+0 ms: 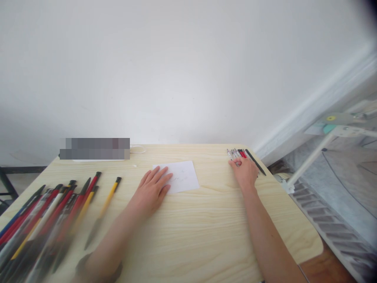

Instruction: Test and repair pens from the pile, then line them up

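Note:
My left hand (153, 188) lies flat with its fingers spread over the left part of a small white sheet of paper (185, 177). Faint pen scribbles show on the paper. At the far right of the table, my right hand (245, 173) is closed in a pinch on a pen (232, 156), at the left side of a row of pens. That row has clear, red and black pens (255, 162); my fingers cover part of it. A yellow pen (110, 194) with a black end lies apart, left of my left hand.
Many red, black, yellow, white and blue pens (53, 212) lie bunched at the left, blurred toward the front. A pixelated object (94, 149) stands at the back left, a white loop (138, 149) beside it. The wooden table (200, 236) meets a white wall; a metal frame (312, 161) is to the right.

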The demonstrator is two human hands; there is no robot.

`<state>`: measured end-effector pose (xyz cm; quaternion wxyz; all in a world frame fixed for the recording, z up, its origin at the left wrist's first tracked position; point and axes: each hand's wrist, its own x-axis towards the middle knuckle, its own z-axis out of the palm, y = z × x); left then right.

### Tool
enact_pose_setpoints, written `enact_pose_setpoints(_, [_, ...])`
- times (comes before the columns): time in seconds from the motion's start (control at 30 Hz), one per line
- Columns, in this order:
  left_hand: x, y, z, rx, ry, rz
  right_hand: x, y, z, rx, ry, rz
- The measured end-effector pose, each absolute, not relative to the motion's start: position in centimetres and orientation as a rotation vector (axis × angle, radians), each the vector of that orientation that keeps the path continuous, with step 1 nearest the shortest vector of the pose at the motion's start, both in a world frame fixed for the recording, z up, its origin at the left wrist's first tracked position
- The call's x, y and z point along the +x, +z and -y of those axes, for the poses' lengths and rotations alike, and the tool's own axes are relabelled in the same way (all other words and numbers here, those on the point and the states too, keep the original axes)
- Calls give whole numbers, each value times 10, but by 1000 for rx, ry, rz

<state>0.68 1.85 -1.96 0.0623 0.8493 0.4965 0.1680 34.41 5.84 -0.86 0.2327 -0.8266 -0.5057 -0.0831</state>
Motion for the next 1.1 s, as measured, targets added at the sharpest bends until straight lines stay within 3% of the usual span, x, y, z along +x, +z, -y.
enact_pose_setpoints(1.1, [9,-9,-16,2522,437,-1496,361,-9,-55,-2318,-258,1288])
